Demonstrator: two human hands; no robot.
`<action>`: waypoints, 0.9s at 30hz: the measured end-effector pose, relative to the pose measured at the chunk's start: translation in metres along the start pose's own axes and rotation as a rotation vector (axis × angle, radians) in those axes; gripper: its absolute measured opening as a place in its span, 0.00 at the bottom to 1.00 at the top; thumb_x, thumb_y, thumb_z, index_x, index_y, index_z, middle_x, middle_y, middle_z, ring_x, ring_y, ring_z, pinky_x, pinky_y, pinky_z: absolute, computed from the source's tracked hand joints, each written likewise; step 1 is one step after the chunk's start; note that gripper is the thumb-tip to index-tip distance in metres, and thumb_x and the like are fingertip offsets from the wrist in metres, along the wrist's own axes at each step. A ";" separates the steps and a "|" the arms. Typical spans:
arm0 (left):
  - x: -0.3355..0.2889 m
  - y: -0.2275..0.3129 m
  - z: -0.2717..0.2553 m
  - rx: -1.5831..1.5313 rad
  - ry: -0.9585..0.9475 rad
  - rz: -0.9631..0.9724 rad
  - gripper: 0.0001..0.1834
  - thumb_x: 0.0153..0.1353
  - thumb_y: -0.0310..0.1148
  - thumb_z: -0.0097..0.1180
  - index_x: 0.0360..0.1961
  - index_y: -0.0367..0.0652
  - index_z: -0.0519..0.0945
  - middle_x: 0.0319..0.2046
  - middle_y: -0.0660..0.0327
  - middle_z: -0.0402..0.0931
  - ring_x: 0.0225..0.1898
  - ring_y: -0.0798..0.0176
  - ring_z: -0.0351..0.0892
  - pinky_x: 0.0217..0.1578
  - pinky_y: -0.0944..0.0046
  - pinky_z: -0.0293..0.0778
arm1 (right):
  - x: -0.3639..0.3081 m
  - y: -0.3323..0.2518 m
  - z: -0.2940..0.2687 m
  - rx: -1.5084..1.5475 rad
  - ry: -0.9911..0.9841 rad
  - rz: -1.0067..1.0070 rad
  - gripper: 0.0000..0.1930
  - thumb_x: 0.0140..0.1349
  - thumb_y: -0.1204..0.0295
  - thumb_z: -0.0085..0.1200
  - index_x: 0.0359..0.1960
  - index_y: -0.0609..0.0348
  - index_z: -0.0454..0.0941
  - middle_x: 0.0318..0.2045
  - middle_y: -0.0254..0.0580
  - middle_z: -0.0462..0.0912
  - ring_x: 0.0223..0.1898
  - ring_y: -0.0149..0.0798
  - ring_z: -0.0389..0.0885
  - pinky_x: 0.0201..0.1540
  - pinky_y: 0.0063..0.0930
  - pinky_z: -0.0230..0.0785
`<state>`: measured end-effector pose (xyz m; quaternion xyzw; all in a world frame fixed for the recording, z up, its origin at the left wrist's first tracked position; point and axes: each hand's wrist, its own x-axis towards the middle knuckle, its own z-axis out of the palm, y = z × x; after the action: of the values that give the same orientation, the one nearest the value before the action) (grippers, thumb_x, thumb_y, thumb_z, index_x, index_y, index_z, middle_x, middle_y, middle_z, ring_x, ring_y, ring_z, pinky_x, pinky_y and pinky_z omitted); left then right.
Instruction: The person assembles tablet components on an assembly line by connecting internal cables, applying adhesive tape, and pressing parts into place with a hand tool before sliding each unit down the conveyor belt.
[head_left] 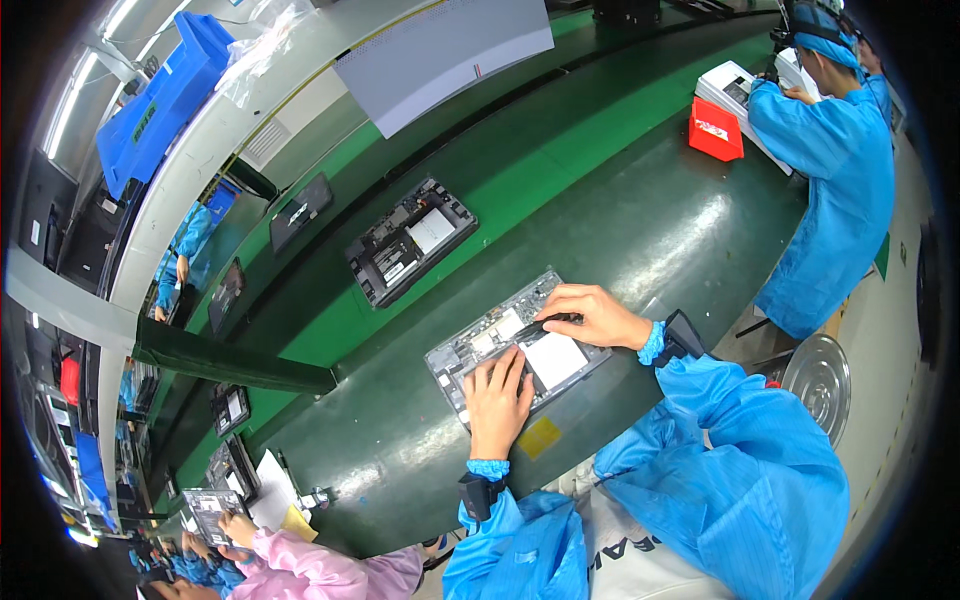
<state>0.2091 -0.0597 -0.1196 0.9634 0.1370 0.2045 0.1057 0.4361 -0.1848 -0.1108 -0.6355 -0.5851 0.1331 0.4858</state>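
An opened laptop base (473,350) with bare circuit boards lies tilted on the green bench in front of me, a white rectangular panel (553,360) on its near right part. My left hand (497,403) rests on the near left part of the base, fingers spread and slightly bent, fingertips on a dark strip (512,343) across its middle. Over the far right part, my right hand (597,317) has thumb and fingers drawn together on a black, narrow part at the same strip. That part is mostly hidden by the fingers, so its kind cannot be made out.
Another opened laptop base (412,242) lies on the green belt beyond the bench. A yellow square (539,438) is near the bench edge. A red bin (716,130) stands far right by a person in blue. A person in pink (320,568) works at left, past a dark post (235,361).
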 end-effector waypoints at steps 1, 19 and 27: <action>0.001 0.000 0.001 -0.007 0.010 0.003 0.21 0.60 0.34 0.68 0.56 0.45 0.85 0.59 0.67 0.81 0.53 0.55 0.76 0.54 0.54 0.70 | -0.001 0.003 0.001 0.002 -0.004 0.000 0.11 0.65 0.71 0.66 0.47 0.60 0.88 0.41 0.45 0.86 0.43 0.47 0.85 0.46 0.37 0.79; 0.005 0.002 0.001 -0.018 0.001 0.006 0.20 0.60 0.33 0.67 0.54 0.41 0.84 0.57 0.65 0.81 0.54 0.55 0.77 0.55 0.53 0.71 | -0.002 0.014 0.013 -0.020 -0.020 -0.016 0.11 0.63 0.73 0.67 0.46 0.61 0.88 0.40 0.43 0.86 0.44 0.45 0.84 0.46 0.36 0.78; 0.006 0.002 0.002 -0.020 0.001 0.005 0.20 0.60 0.34 0.66 0.53 0.41 0.84 0.56 0.64 0.81 0.53 0.55 0.77 0.54 0.54 0.71 | 0.000 0.015 0.012 -0.039 -0.030 -0.038 0.10 0.64 0.71 0.66 0.45 0.62 0.88 0.41 0.44 0.86 0.42 0.45 0.85 0.44 0.36 0.80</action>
<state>0.2155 -0.0599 -0.1189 0.9625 0.1328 0.2067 0.1149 0.4364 -0.1770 -0.1282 -0.6317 -0.6066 0.1219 0.4670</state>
